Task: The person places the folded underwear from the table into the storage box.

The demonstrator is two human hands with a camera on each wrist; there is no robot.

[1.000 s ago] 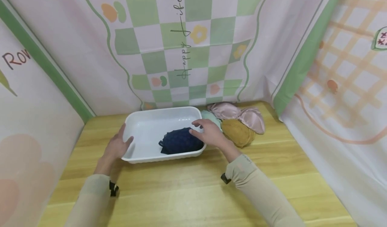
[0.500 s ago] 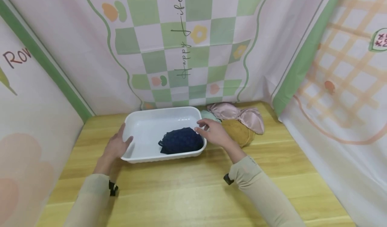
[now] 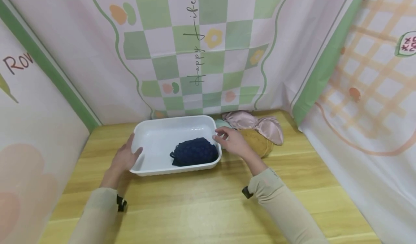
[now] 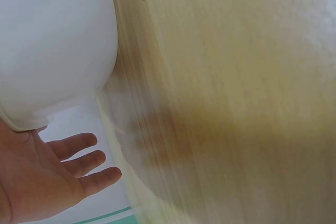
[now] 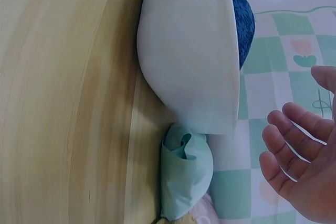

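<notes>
A white rectangular tray [image 3: 156,139] sits on the wooden table, with a folded navy lacy bra [image 3: 195,152] in its right half. At the tray's left end, my left hand [image 3: 125,157] holds the rim, thumb over the inner side and fingers outside. Three of those fingers [image 4: 84,163] stretch out below the rim in the left wrist view. My right hand [image 3: 231,142] hovers by the tray's right rim, its fingers loosely bent and holding nothing. In the right wrist view, its fingertips [image 5: 273,135] stand apart from the tray wall and the navy bra.
Right of the tray lie a pink satin bra [image 3: 256,123], a mustard folded bra [image 3: 260,143] and a mint-green folded one [image 5: 186,171], close together. The mint one is mostly covered by my hand in the head view. Patterned curtains [image 3: 208,56] close off the table's back and sides.
My right hand has drawn back to the right, from above the navy bra to the tray's right rim. The left hand and the tray stay where they were.
</notes>
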